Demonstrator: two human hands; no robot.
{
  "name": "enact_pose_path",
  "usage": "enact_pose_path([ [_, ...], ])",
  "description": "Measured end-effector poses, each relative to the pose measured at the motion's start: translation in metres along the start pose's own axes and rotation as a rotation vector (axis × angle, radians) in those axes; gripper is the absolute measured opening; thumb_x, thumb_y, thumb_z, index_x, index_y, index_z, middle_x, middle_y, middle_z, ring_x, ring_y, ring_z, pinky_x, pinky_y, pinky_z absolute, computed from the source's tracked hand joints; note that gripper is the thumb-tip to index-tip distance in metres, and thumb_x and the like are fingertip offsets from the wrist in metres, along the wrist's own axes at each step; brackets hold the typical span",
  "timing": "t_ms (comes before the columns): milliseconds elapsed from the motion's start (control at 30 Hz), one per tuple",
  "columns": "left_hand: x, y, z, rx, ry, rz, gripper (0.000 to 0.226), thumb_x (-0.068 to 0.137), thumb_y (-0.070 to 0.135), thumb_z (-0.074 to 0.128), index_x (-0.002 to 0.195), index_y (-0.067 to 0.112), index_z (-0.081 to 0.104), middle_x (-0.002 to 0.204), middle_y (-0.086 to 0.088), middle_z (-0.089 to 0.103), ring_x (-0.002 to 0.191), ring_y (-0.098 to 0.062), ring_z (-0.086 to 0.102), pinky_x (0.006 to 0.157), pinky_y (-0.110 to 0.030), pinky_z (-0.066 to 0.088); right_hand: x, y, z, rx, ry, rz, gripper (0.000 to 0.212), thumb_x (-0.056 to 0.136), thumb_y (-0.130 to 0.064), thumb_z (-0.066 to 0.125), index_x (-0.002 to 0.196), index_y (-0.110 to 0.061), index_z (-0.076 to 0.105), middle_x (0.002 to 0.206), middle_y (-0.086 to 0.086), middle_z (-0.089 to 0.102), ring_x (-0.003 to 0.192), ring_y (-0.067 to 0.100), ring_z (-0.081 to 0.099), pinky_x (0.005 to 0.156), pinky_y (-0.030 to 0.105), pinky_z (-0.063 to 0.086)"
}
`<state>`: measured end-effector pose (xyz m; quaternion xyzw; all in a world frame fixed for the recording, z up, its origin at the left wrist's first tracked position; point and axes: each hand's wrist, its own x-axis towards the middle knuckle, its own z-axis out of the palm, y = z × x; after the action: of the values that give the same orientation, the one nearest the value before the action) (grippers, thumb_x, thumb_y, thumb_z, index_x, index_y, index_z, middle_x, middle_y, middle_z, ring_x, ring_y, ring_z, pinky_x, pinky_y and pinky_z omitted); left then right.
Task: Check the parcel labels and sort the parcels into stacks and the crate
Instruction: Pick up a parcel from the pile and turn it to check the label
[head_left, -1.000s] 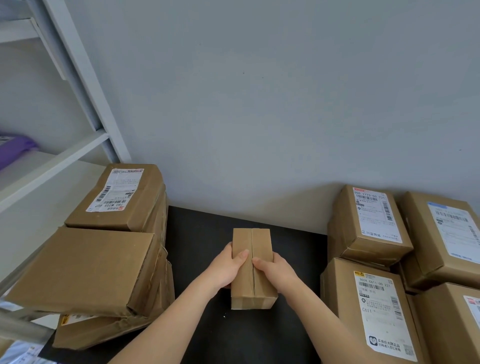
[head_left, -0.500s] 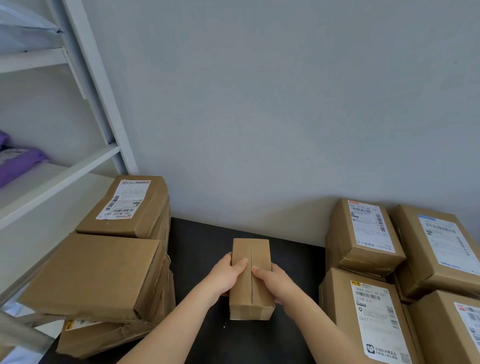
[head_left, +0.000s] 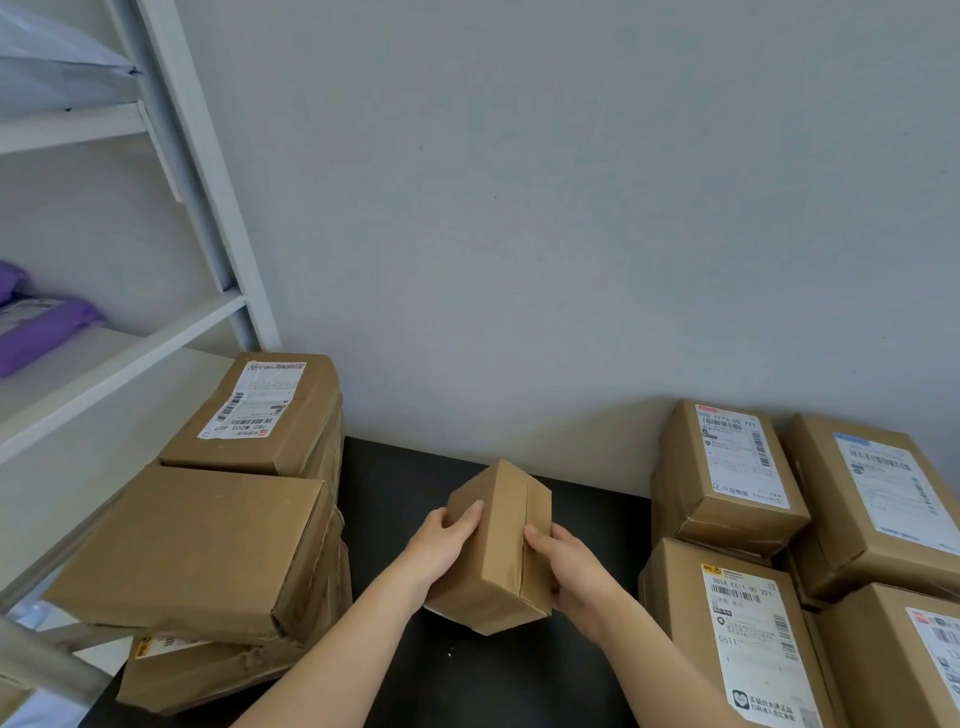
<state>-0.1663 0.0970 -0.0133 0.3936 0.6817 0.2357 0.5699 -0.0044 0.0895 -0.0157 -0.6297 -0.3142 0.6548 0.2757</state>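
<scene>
A small brown cardboard parcel (head_left: 496, 551) is held over the black table (head_left: 587, 670), tipped onto one long edge so two plain sides show and no label is visible. My left hand (head_left: 441, 543) grips its left side, fingers curled over the top face. My right hand (head_left: 566, 566) grips its right side. To the left stands a stack of parcels (head_left: 208, 540), the rear one bearing a white label (head_left: 252, 400). On the right are several labelled parcels (head_left: 727, 473).
White metal shelving (head_left: 202, 218) rises at the left, with purple mailer bags (head_left: 41, 327) on one shelf and a grey bag higher up. A grey wall closes the back. Parcel stacks flank the strip of black table on both sides.
The small parcel has been rolled from lying flat with its seam up to tilted on an edge. Both hands turned with it; the view has tilted slightly upward.
</scene>
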Motion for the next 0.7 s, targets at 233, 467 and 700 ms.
enact_pose_path([
  [233,0.007,-0.006,0.002,-0.041,0.064,0.012,0.087,0.082,0.063,0.056,0.147,0.017,0.022,0.142,-0.005,0.04,0.126,-0.026,0.044,0.104,-0.043,0.038,0.007,0.001,0.003,-0.029,0.066,-0.038,0.055,0.098,-0.03,0.048,0.148,-0.021,0.026,0.133,0.002,0.049,0.118,0.023,0.051,0.102,0.046,0.044],
  [467,0.007,-0.007,0.005,0.065,0.129,0.098,0.067,0.088,0.054,0.056,0.14,0.017,0.035,0.132,-0.001,0.048,0.117,-0.021,0.05,0.096,-0.037,0.043,0.01,0.001,0.008,-0.054,0.099,-0.024,0.079,0.087,-0.062,0.049,0.15,-0.022,0.021,0.139,0.004,0.046,0.122,0.027,0.05,0.106,0.048,0.04],
  [700,0.003,-0.005,0.01,0.263,0.109,0.171,0.07,0.088,0.05,0.058,0.143,0.019,0.029,0.138,0.0,0.045,0.123,-0.021,0.047,0.1,-0.036,0.044,0.009,0.009,0.003,-0.16,0.079,-0.06,0.105,0.073,-0.061,0.067,0.152,-0.02,0.011,0.145,0.005,0.037,0.127,0.026,0.044,0.107,0.044,0.039],
])
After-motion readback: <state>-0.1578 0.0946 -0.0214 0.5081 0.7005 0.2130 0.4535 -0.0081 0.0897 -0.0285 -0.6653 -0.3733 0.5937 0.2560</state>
